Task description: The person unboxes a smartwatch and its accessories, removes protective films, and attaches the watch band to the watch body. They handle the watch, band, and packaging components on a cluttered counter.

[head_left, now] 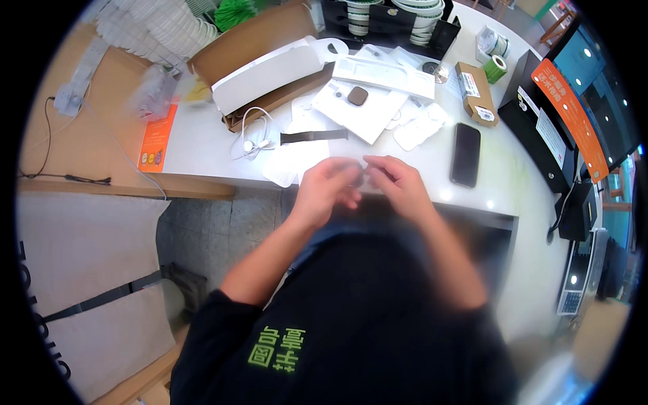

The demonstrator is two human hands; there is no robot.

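Watching remotely through the head camera. Largest item: the white counter (pixel 503 145), running beyond both hands and off to their right. On it, up and left of the grip, I log a long brown carton (pixel 253 37), open, with a long white box (pixel 270 74) lying in it. Straight beyond the fingertips: a flat white box (pixel 368 125), set at an angle; a narrow white tray (pixel 385 75) lies past it, overlapping its far part.

Next, my two hands. Left hand (pixel 324 192) and right hand (pixel 401 189) meet over the counter's near edge, fingertips close together. Left fingers curled, the gap narrow; right thumb and index nearly pinched. The tips blur where they meet, so I cannot tell whether anything small is held there.

Small brown box (pixel 476 94): beyond the right hand, to its right. Black phone (pixel 466 154): flat, right of the right hand, well apart. White cable (pixel 253 138): loosely coiled, left of and beyond the left hand. Dark grey strap (pixel 314 136): laid out flat just beyond the left hand, apart from its fingers. Smallest: a dark brown rounded square (pixel 358 96), resting on the flat white box, directly beyond the grip.
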